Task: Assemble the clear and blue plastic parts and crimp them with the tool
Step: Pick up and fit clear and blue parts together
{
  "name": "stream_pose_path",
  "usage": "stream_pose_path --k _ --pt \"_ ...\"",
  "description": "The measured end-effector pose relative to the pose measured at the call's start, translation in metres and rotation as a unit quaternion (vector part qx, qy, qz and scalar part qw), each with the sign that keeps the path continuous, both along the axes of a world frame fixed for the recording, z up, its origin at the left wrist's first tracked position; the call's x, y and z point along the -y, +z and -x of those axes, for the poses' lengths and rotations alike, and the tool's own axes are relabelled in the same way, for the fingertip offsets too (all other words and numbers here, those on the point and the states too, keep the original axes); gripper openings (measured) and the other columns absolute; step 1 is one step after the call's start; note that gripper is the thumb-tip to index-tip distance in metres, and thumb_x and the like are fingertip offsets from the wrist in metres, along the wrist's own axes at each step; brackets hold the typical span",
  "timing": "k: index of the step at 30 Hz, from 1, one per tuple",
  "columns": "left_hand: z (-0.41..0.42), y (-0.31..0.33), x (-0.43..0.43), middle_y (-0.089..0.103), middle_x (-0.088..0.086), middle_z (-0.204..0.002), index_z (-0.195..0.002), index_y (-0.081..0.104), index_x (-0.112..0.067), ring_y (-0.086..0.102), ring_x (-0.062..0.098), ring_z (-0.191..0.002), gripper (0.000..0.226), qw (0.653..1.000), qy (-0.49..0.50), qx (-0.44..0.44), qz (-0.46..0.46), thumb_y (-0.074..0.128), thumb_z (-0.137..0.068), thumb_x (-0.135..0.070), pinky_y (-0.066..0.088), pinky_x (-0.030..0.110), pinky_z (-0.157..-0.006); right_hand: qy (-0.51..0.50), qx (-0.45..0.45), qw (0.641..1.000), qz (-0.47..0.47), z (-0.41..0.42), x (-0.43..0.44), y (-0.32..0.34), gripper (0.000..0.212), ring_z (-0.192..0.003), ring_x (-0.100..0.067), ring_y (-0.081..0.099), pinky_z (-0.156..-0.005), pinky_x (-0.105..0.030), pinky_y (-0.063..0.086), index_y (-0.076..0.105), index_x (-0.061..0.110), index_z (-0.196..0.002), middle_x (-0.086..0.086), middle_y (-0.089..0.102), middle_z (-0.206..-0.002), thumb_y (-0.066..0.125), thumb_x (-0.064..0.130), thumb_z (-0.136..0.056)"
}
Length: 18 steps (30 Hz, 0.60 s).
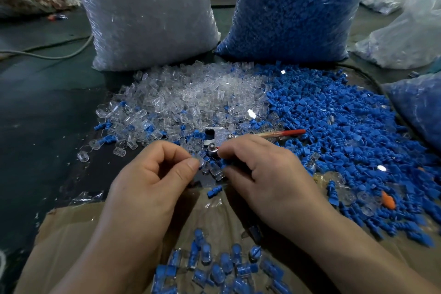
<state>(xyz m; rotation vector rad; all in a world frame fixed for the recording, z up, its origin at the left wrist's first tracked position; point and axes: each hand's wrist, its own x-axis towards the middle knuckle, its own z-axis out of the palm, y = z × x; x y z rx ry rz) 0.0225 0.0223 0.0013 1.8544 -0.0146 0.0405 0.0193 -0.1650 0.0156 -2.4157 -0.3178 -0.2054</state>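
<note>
My left hand (152, 174) pinches a small clear part (201, 163) between thumb and forefinger. My right hand (265, 169) is just to its right, fingers curled, pinching a blue part (223, 163) close to the clear one. The crimp tool (216, 137) lies on the table just beyond both hands, its metal head to the left and its red handle (290, 132) pointing right. A loose pile of clear parts (191, 95) spreads behind the tool, and a pile of blue parts (346, 126) to its right. Several assembled clear-and-blue pieces (214, 267) lie below my wrists.
A cardboard box (71, 234) holds the assembled pieces. A big bag of clear parts (148, 12) and a big bag of blue parts (293, 7) stand upright behind the piles. More plastic bags (405, 31) lie at the right, a cable (59, 55) at the left.
</note>
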Motion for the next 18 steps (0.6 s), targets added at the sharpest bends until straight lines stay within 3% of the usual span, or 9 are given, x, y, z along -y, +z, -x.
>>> stream_pose_path --k 3,7,12,18 --pt "-0.003 0.0 -0.002 0.069 -0.003 -0.067 -0.086 0.072 -0.032 0.063 0.009 -0.056 0.042 1.0 -0.006 -0.017 0.026 0.066 -0.058 -0.063 0.049 0.027 -0.054 -0.015 -0.006 1.0 -0.026 0.001 -0.001 0.0 0.019 -0.099 0.002 0.053 -0.084 -0.009 0.041 0.065 0.034 -0.105 0.021 0.061 -0.102 0.067 0.021 -0.091" --pt "-0.003 -0.001 0.0 0.07 0.003 -0.066 -0.082 0.073 -0.029 0.066 0.011 -0.053 0.034 0.997 -0.023 -0.042 0.065 0.07 -0.059 -0.053 0.048 0.018 -0.046 -0.028 -0.004 0.997 -0.076 0.003 -0.001 0.002 0.022 -0.094 0.004 0.058 -0.082 -0.013 0.047 0.062 0.039 -0.108 0.022 0.062 -0.097 0.063 0.023 -0.092" --pt "-0.005 -0.007 -0.002 0.074 0.005 -0.074 -0.089 0.074 -0.031 0.071 0.02 -0.062 0.028 0.992 -0.041 -0.064 0.102 0.071 -0.066 -0.045 0.053 0.025 -0.054 -0.009 -0.084 0.974 -0.209 0.007 -0.001 0.008 0.025 -0.079 0.001 0.067 -0.073 -0.02 0.056 0.065 0.045 -0.098 0.02 0.067 -0.091 0.062 0.021 -0.094" --pt "-0.002 -0.01 -0.001 0.075 0.006 -0.076 -0.094 0.073 -0.036 0.071 0.021 -0.061 0.029 0.991 -0.05 -0.058 0.106 0.075 -0.067 -0.048 0.055 0.031 -0.056 0.021 -0.034 0.989 -0.139 0.009 -0.004 0.008 0.026 -0.09 0.002 0.06 -0.08 -0.024 0.052 0.058 0.042 -0.115 0.024 0.059 -0.102 0.06 0.024 -0.095"
